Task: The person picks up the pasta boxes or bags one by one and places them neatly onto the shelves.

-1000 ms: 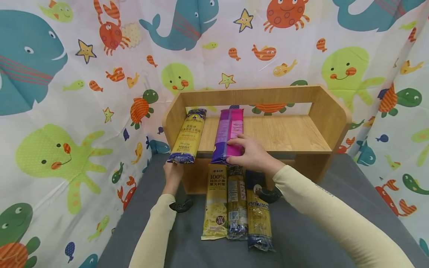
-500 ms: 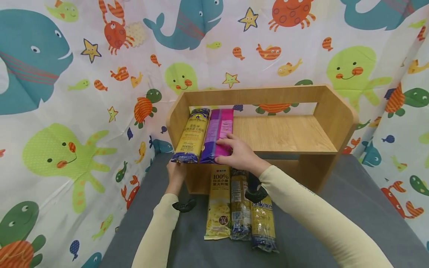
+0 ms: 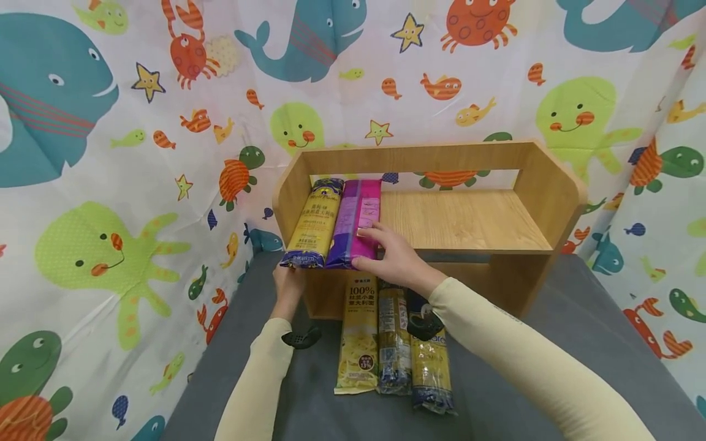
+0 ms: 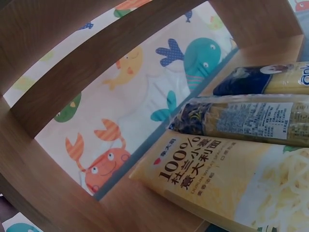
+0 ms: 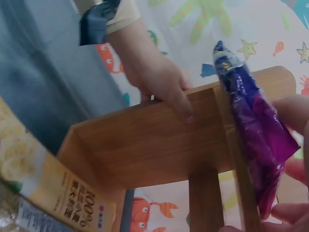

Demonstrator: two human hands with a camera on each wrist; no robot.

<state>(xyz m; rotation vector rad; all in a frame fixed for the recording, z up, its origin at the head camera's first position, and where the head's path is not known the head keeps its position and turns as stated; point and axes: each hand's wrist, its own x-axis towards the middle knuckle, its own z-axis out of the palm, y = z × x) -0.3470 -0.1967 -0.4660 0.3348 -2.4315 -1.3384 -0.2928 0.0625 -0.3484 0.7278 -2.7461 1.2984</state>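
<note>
My right hand (image 3: 394, 254) is at the right edge of a pink and purple packet (image 3: 353, 226), its fingers bent over the packet's near end. That packet lies on the upper board right beside a yellow spaghetti packet (image 3: 312, 223) with blue ends. In the right wrist view the packet's purple end (image 5: 251, 125) sits between my fingers. My left hand (image 5: 159, 79) grips the edge of the side panel (image 5: 145, 140) of the wooden shelf, below the upper board. In the head view the left fingers are mostly hidden beneath the spaghetti packet.
Under the upper board (image 3: 463, 220), three more pasta packets lie side by side: a yellow one (image 3: 358, 343), a clear-wrapped one (image 3: 394, 349) and a blue-ended one (image 3: 431, 373). They stick out onto the grey tabletop (image 3: 513, 380). A patterned curtain (image 3: 220, 37) hangs behind.
The pink and purple packet has slid left along the upper board, pushed by my right hand, and now lies against the spaghetti packet. My left hand has kept its place.
</note>
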